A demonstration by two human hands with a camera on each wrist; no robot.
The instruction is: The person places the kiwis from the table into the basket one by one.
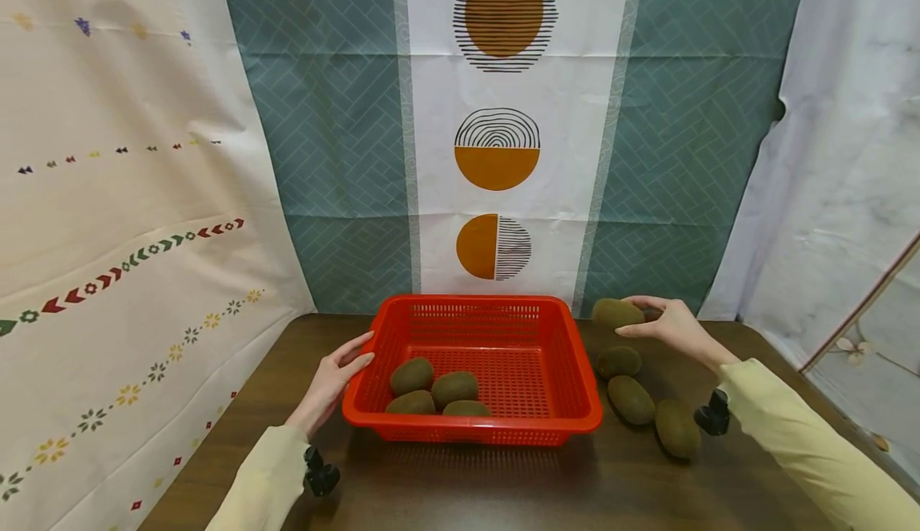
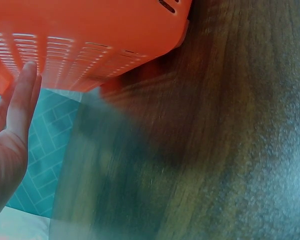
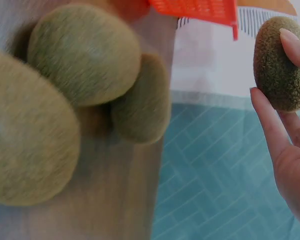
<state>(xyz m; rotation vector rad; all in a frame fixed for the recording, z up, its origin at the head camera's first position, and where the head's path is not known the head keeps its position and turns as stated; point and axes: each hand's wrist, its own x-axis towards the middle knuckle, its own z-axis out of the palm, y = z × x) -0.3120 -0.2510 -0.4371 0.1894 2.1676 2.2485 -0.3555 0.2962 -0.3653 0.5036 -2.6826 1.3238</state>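
Kiwi point(image 1: 616, 313) is sitting pinched in my right fingers point(image 1: 650, 304), long axis level; basket point(image 1: 582, 391) lying to their left, left hand point(image 1: 336, 377) resting flat against it.

— What's your desk point(image 1: 460, 483) like?

— Dark brown wood grain, pushed into a corner of hanging cloths. You've got a red plastic basket point(image 1: 470, 427) standing on it near the middle, its perforated walls upright and its base flat on the wood.

— Anything else lying on the top?

— Three kiwis point(image 1: 636, 397) rest directly on the wood just right of the basket, close together in a loose row running toward you; the nearest kiwi point(image 1: 676, 429) lies closest to your edge.
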